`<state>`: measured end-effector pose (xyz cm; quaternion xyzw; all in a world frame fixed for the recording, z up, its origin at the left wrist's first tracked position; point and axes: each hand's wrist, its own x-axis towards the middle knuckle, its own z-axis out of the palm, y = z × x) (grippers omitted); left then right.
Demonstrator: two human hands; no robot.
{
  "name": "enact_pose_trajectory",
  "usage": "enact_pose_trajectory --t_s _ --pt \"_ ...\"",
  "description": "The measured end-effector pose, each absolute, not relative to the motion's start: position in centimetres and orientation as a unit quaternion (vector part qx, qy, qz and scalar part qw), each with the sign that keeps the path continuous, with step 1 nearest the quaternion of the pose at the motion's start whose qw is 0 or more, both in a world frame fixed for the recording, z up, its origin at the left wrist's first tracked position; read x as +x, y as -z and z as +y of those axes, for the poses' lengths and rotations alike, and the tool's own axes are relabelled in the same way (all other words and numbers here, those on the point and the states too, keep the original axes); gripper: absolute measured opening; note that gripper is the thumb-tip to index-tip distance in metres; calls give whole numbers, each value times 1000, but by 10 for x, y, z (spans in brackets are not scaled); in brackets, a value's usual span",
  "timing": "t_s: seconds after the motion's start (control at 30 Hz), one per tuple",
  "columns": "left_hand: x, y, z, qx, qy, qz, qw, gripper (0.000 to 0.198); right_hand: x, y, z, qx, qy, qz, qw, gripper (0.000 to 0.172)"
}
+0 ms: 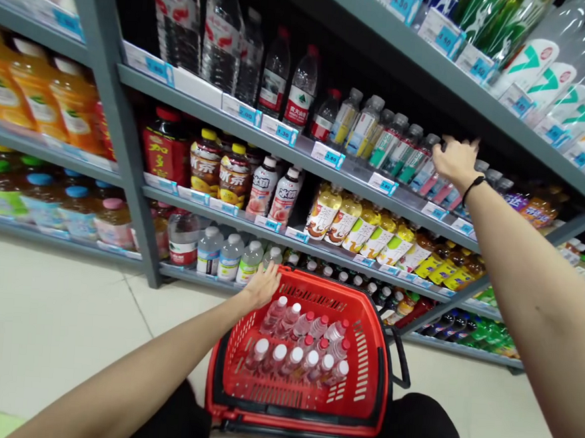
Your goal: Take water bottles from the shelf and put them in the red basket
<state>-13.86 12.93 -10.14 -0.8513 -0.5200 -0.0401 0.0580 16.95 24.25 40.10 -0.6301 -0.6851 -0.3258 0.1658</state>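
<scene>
A red shopping basket (279,405) with black trim stands on the floor between my knees. Inside it are rows of small clear bottles (295,361), some white-capped and some red-capped. My left hand (264,286) has its fingers closed over the basket's far left rim. My right hand (455,160), with a dark band at the wrist, reaches into the middle shelf above a row of pink-labelled bottles (428,182). Its fingers look stretched toward the back, and their tips are partly hidden. Green-labelled bottles (391,142) stand just left of that hand.
Grey shelving (258,133) full of drinks spans the view, and an upper shelf edge (434,62) juts out above my right hand. Tea bottles (357,227) line the shelf below. An upright post (124,120) divides the bays at left. Pale floor tiles (66,310) lie beside the basket.
</scene>
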Motion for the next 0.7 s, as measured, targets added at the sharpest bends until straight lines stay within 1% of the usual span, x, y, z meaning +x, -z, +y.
enact_pose_trajectory --t_s 0.07,0.13,0.23,0.3,0.37,0.4,0.5,0.6,0.7 --pt "-143 103 130 -846 42 -529 51 53 165 -401 247 -671 323 -640 191 48" --pt "-146 103 129 -845 45 -530 46 51 162 -396 247 -674 340 -621 210 45" --pt "-146 104 129 -845 47 -532 36 51 159 -385 239 -621 381 -638 248 42" --pt "-145 104 129 -842 51 -536 28 52 156 -377 230 -589 375 -667 260 47" --pt "-145 103 128 -839 59 -541 18 52 154 -371 219 -574 347 -697 255 54" --pt "-144 102 127 -837 64 -543 13 51 152 -369 214 -564 337 -711 250 54" --pt "-143 97 123 -832 82 -549 -6 49 148 -371 193 -512 356 -738 258 44" --pt "-141 90 118 -824 105 -556 -36 49 142 -376 161 -460 410 -724 310 42" --pt "-133 76 118 -818 145 -551 -85 48 138 -365 118 -392 445 -701 397 45"
